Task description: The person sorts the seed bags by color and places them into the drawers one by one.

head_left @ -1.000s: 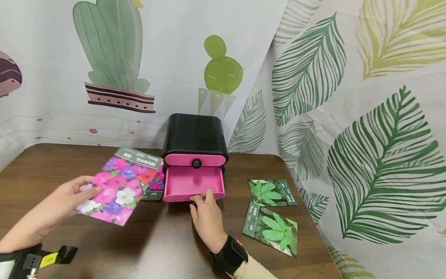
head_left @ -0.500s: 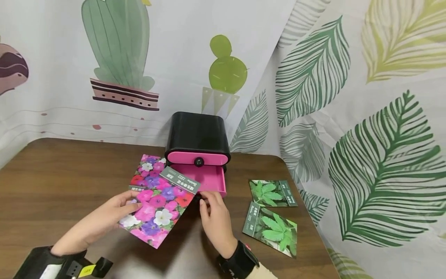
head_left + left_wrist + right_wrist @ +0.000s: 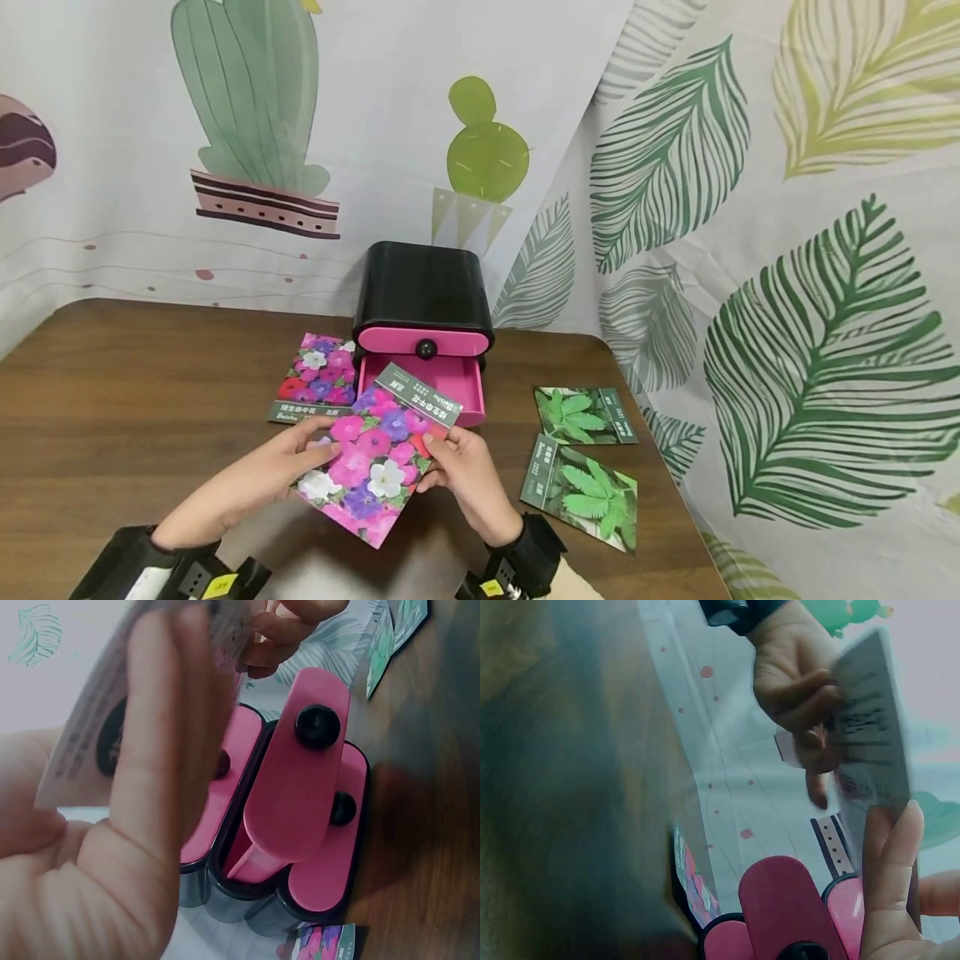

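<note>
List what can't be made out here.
Head view: part of the open drawer, hidden by the held flower packet.
Head view: fine print on the nearer leaf packet, too small.
Left wrist view: back of the held flower packet, blurred, partly behind the left hand.
Right wrist view: most of the drawer unit, cut off by the bottom edge.

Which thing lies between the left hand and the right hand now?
The flower packet, pinched by the left hand and the right hand. The head view shows this, with the packet partly covering the open drawer.
</note>
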A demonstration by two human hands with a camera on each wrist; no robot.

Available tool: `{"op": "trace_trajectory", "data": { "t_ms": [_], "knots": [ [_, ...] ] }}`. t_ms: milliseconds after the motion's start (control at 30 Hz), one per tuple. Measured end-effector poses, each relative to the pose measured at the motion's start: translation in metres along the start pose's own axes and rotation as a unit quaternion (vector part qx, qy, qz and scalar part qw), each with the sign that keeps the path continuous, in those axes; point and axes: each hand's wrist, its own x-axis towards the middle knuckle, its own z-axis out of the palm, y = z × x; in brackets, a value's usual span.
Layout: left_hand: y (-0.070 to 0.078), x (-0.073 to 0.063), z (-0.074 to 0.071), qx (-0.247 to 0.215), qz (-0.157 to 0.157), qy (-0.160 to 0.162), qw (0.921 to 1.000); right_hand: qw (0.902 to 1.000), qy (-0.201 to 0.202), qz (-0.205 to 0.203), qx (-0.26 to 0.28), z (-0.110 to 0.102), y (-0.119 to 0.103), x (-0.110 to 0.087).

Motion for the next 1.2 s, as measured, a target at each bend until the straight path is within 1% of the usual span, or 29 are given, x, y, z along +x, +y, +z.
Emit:
{"op": "trace_trajectory", "data": {
  "t_ms": [100, 167, 200, 333, 400, 500, 600, 733, 833, 933, 1100, 1200],
  "knots": [
    [0.001, 0.0, 0.0, 0.0, -0.005, 0.023, 0.9997, 0.9998, 0.007, 0.018, 0.01, -0.004, -0.002, 0.004],
    [0.001, -0.002, -0.001, -0.001, -0.004, 0.032, 0.9995, 0.9994, 0.006, 0.031, 0.017, -0.007, -0.002, 0.007],
    [0.001, -0.002, -0.002, 0.003, 0.001, 0.031, 0.9995, 0.9991, 0.003, 0.037, 0.02, -0.008, -0.002, 0.008],
    [0.002, -0.001, -0.006, 0.006, 0.019, 0.006, 0.9998, 0.997, -0.02, 0.057, 0.05, -0.012, -0.003, 0.012],
    [0.003, 0.002, -0.006, 0.009, 0.021, 0.005, 0.9997, 0.9951, -0.036, 0.062, 0.068, -0.014, -0.004, 0.013],
    [0.006, 0.008, -0.006, 0.007, 0.012, 0.015, 0.9998, 0.9921, -0.06, 0.065, 0.089, -0.014, -0.007, 0.013],
    [0.009, 0.016, -0.006, 0.0, 0.001, 0.035, 0.9994, 0.9876, -0.093, 0.059, 0.112, -0.015, -0.013, 0.014],
    [0.014, 0.028, -0.004, -0.002, -0.007, 0.062, 0.998, 0.9827, -0.116, 0.053, 0.134, -0.018, -0.022, 0.018],
    [0.016, 0.037, -0.004, 0.003, -0.014, 0.079, 0.9968, 0.9853, -0.11, 0.053, 0.119, -0.021, -0.028, 0.025],
    [0.018, 0.048, -0.005, 0.005, -0.018, 0.091, 0.9957, 0.9903, -0.093, 0.055, 0.087, -0.026, -0.035, 0.033],
    [0.017, 0.067, -0.005, 0.0, -0.02, 0.094, 0.9954, 0.9961, -0.068, 0.054, 0.014, -0.033, -0.042, 0.045],
    [0.019, 0.074, -0.003, -0.009, -0.022, 0.092, 0.9955, 0.9956, -0.071, 0.049, -0.036, -0.035, -0.042, 0.051]
  ]
}}
